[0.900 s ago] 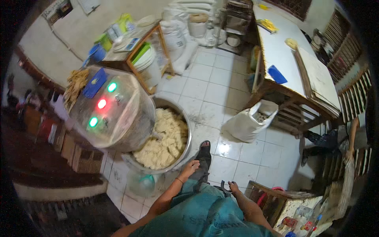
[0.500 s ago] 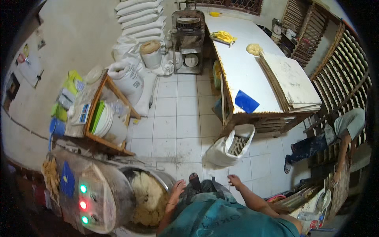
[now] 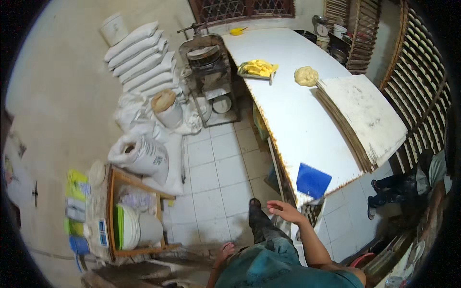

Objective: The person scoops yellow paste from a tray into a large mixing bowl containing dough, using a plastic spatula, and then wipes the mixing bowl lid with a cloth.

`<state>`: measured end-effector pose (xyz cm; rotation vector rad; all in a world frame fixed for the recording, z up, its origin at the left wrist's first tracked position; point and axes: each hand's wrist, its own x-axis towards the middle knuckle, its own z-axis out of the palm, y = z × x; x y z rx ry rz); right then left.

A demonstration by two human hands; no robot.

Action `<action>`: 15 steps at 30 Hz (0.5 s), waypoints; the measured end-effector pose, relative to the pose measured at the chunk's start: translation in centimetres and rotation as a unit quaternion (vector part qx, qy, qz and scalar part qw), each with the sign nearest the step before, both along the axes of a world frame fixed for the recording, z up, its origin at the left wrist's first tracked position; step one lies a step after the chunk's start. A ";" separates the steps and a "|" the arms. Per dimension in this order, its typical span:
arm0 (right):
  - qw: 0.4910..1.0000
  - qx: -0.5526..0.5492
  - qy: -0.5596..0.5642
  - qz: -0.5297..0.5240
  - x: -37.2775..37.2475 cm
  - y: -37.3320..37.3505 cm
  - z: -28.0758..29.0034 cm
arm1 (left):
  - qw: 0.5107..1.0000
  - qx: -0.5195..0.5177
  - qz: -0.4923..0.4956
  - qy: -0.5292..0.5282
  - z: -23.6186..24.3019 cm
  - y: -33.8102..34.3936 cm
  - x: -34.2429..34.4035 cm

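My right hand (image 3: 284, 211) is held out over the floor by the table's near corner, fingers stretched and nothing in them. Closest to it is a flat blue scraper (image 3: 313, 181) lying on the white tabletop (image 3: 288, 120); hand and scraper are apart. Low at my side hangs my left hand (image 3: 224, 253), slightly blurred, with loosely bent fingers and no object visible in it. Farther along the table are a pale lump of dough (image 3: 306, 76), a tray of yellow soft pieces (image 3: 259, 68) and a stack of thin boards (image 3: 365, 117).
A wooden shelf unit (image 3: 111, 211) with white tubs stands at left. Behind it are an open white sack (image 3: 149, 161), piled sacks (image 3: 139, 57) and a metal press-like machine (image 3: 209, 72). Slatted racks (image 3: 422, 81) line the right; another person (image 3: 413, 177) stands there. Tiled floor (image 3: 211, 168) runs between.
My view has moved forward toward the table and tilted. The mixer bowl of dough has dropped out of sight. My right hand has risen closer to the table corner.
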<state>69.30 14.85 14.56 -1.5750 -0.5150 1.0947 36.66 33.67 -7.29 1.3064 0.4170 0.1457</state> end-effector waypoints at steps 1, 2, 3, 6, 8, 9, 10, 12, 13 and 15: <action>0.999 -0.009 -0.052 0.002 2.6 0.8 0.5 | 0.996 0.000 -0.028 0.084 1.7 1.9 2.9; 0.994 -0.019 -0.104 0.004 5.2 1.6 0.9 | 0.984 0.003 -0.055 0.167 3.1 3.7 5.8; 0.994 -0.011 -0.101 -0.029 7.7 3.1 1.3 | 0.962 -0.162 0.050 0.215 4.1 5.8 8.6; 0.983 -0.033 -0.112 -0.143 15.8 6.0 4.7 | 0.955 -0.089 0.032 0.282 9.1 14.6 17.3; 0.954 -0.003 -0.196 -0.228 21.8 6.7 3.7 | 0.957 -0.028 0.079 0.279 13.4 18.1 24.1; 0.947 -0.004 -0.197 -0.254 24.4 7.3 4.5 | 0.953 -0.026 0.110 0.281 14.8 20.0 27.1; 0.941 0.004 -0.177 -0.287 27.2 8.1 4.7 | 0.949 -0.026 0.142 0.282 15.3 21.8 29.5; 0.926 0.001 -0.193 -0.325 32.2 9.4 5.4 | 0.962 0.001 0.137 0.235 15.3 24.9 33.4; 0.919 0.012 -0.194 -0.343 34.8 10.1 5.8 | 0.955 -0.004 0.145 0.258 15.1 26.1 35.7; 0.901 0.026 -0.234 -0.365 40.6 11.0 5.5 | 0.959 -0.003 0.102 0.265 14.5 28.5 39.9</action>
